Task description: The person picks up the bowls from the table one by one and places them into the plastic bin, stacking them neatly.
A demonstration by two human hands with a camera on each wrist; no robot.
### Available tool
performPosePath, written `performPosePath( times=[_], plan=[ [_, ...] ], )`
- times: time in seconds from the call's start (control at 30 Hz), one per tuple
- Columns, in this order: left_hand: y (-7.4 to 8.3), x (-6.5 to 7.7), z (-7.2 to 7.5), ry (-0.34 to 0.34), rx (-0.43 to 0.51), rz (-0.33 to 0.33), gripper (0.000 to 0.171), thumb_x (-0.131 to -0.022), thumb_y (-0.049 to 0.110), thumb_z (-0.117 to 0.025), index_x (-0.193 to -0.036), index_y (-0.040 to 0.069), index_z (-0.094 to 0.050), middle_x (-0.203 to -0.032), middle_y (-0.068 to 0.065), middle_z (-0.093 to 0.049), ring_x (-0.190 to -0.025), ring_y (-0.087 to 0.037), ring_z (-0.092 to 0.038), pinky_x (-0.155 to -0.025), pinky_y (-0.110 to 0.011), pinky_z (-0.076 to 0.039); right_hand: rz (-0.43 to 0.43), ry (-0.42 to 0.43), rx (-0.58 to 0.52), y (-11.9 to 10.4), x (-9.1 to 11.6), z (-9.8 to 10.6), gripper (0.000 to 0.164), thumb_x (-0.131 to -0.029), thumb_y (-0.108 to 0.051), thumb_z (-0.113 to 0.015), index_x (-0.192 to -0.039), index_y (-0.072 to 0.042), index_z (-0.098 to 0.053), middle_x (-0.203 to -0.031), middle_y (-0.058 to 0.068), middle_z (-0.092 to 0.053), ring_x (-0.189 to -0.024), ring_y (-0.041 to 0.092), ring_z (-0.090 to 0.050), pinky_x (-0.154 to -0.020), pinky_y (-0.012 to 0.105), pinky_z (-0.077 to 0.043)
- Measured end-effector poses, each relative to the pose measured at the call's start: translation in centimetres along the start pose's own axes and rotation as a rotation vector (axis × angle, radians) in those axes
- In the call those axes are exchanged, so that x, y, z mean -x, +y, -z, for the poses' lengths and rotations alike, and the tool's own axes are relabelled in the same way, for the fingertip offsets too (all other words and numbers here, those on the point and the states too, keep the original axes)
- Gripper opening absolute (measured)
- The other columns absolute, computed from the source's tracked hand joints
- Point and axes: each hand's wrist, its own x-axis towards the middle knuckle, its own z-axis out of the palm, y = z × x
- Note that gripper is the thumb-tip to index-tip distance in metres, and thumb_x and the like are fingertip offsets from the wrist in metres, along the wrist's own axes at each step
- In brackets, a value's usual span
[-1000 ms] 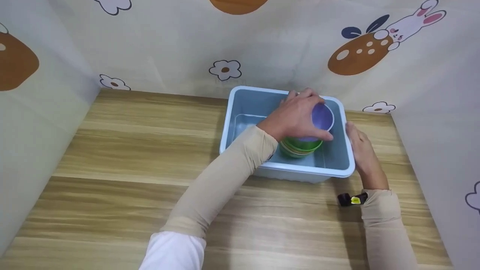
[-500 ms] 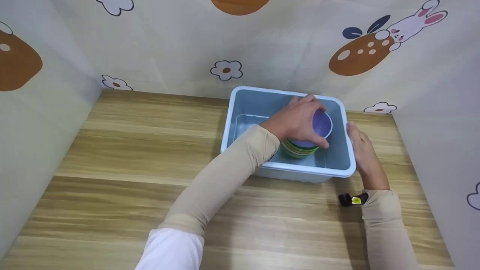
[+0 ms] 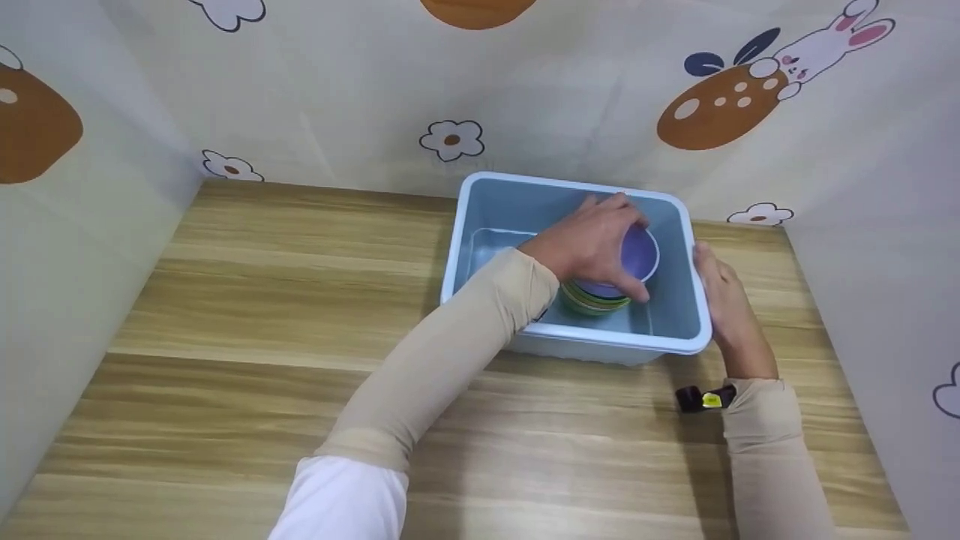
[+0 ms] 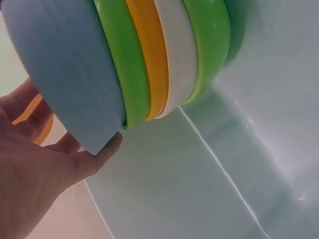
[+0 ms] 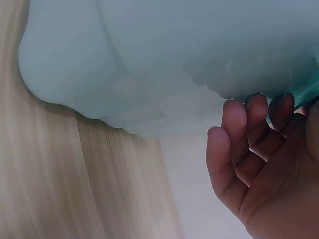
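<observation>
My left hand (image 3: pixel 589 244) grips a purple bowl (image 3: pixel 640 255) by its rim, thumb on the near side and fingers on the far side. This bowl, bluish in the left wrist view, sits on top of a stack of bowls (image 3: pixel 596 306). Below it in that view are a green bowl (image 4: pixel 117 59), an orange bowl (image 4: pixel 149 59), a white bowl (image 4: pixel 177 55) and another green bowl (image 4: pixel 212 45). The stack stands inside a light blue plastic basin (image 3: pixel 600 337). My right hand (image 3: pixel 727 300) rests against the basin's right outer wall, fingers lightly bent; its thumb is hidden.
The basin stands on a wood-grain table (image 3: pixel 247 300), close to the back. A patterned cloth (image 3: pixel 337 90) with flowers and a rabbit rises behind, and pale cloth walls the left and right sides. A small black device (image 3: pixel 697 399) is strapped to the right wrist.
My left hand has lowered the purple bowl and shifted it slightly left, down onto the green bowl of the stack. The right hand and the basin have stayed in place.
</observation>
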Motion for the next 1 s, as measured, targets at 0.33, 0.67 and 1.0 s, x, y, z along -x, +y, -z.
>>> performPosePath(
  times=[0.33, 0.67, 1.0],
  plan=[
    [-0.52, -0.14, -0.28, -0.027, -0.031, -0.033, 0.100, -0.069, 0.061, -0.087, -0.151, 0.020, -0.046, -0.150, 0.002, -0.044, -0.132, -0.021, -0.042, -0.112, -0.032, -0.045, 0.007, 0.015, 0.043, 0.08, -0.08, 0.00, 0.064, -0.109, -0.051, -0.024, -0.117, -0.002, -0.064, -0.085, -0.015, -0.072, -0.077, 0.006, -0.071, -0.068, 0.025, -0.058],
    [-0.53, -0.05, -0.20, -0.055, -0.007, -0.014, 0.104, -0.067, 0.062, -0.088, -0.153, 0.023, -0.043, -0.152, 0.002, -0.041, -0.135, -0.021, -0.038, -0.112, -0.034, -0.045, 0.004, 0.016, 0.052, 0.00, -0.09, 0.06, 0.063, -0.109, -0.051, -0.023, -0.116, -0.003, -0.064, -0.084, -0.015, -0.072, -0.075, 0.007, -0.070, -0.067, 0.026, -0.058],
    [-0.33, 0.04, -0.18, -0.066, 0.006, 0.010, 0.104, -0.066, 0.060, -0.090, -0.153, 0.026, -0.043, -0.154, 0.001, -0.039, -0.137, -0.020, -0.033, -0.115, -0.035, -0.042, -0.014, 0.009, 0.015, 0.12, -0.06, 0.12, 0.061, -0.109, -0.051, -0.026, -0.116, -0.003, -0.065, -0.081, -0.014, -0.074, -0.073, 0.008, -0.073, -0.066, 0.028, -0.060]
  ],
)
